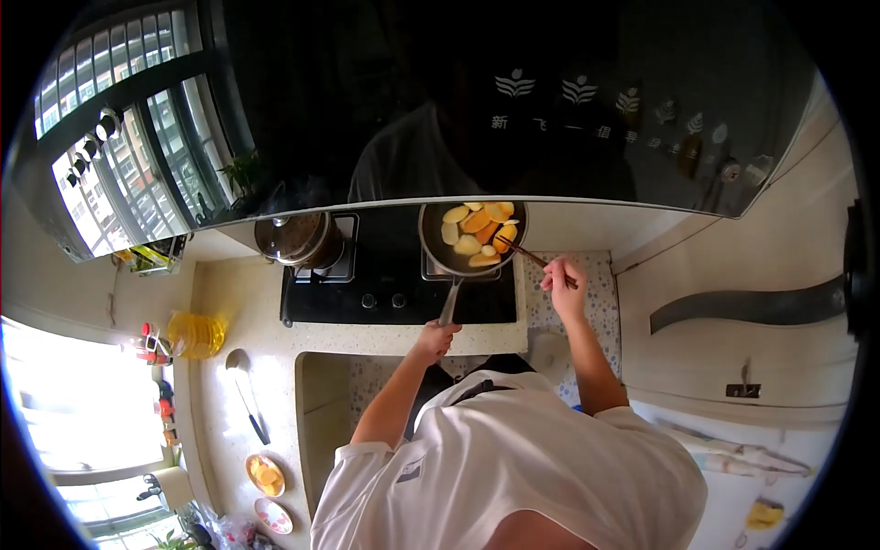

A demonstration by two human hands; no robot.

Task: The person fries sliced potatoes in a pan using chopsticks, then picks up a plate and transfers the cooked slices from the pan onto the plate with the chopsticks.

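Note:
My left hand [436, 342] is wrapped round the metal handle [449, 302] of a frying pan [431, 249] on the right burner of the gas stove. Yellow and orange slices [477, 221] lie spread over the pan's base. From the right, my right hand [563, 272] grips a pair of dark chopsticks [530, 255], whose tips reach in among the slices at the pan's right side. The range hood's lower edge cuts across the far rim of the pan.
A lidded pot [298, 243] sits on the left burner of the black stove [367, 275]. On the left counter are an oil jug [197, 335], a spatula or ladle [243, 385], a plate of yellow pieces [266, 475] and a patterned dish [273, 516]. The black range hood [367, 110] overhangs the stove.

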